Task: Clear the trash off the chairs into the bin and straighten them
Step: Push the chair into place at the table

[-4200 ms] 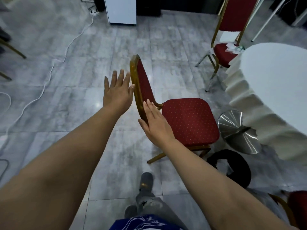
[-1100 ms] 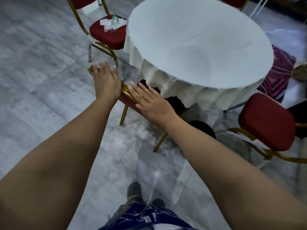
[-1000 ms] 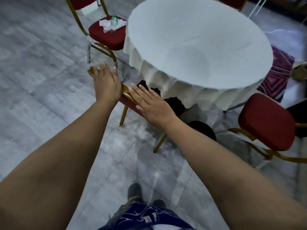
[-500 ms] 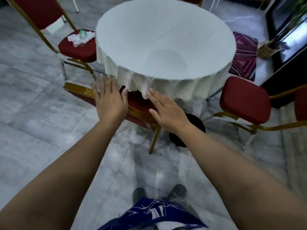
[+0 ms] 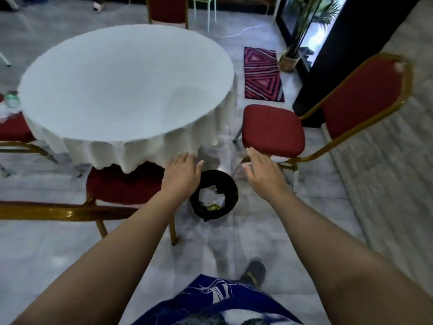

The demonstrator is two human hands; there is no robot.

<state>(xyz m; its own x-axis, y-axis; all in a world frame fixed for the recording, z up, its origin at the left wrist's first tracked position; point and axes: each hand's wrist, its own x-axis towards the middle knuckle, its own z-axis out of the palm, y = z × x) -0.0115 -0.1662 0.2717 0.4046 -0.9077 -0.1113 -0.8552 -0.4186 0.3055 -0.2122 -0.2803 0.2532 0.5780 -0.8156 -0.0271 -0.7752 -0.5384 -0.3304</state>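
A red chair with a gold frame (image 5: 121, 186) stands tucked partly under the white round table (image 5: 121, 85), its backrest rail running along the lower left. My left hand (image 5: 181, 174) hovers open past the chair's right corner, above the black bin (image 5: 230, 198), which holds crumpled white paper. My right hand (image 5: 262, 171) is open, fingers apart, just in front of the seat of a second red chair (image 5: 273, 131) on the right, which is turned at an angle. At the far left a third red chair (image 5: 14, 130) carries a plastic bottle (image 5: 10, 99) and white tissue.
A pink striped mat (image 5: 261, 73) and a potted plant (image 5: 290, 59) lie beyond the table by a dark doorway. Another red chair (image 5: 167, 10) and a green chair stand at the back. My shoe (image 5: 254, 273) is on the grey tiled floor.
Both hands have come off the near chair's backrest, which now sits pushed under the table. My view has swung right, and my hands now reach toward the right-hand chair.
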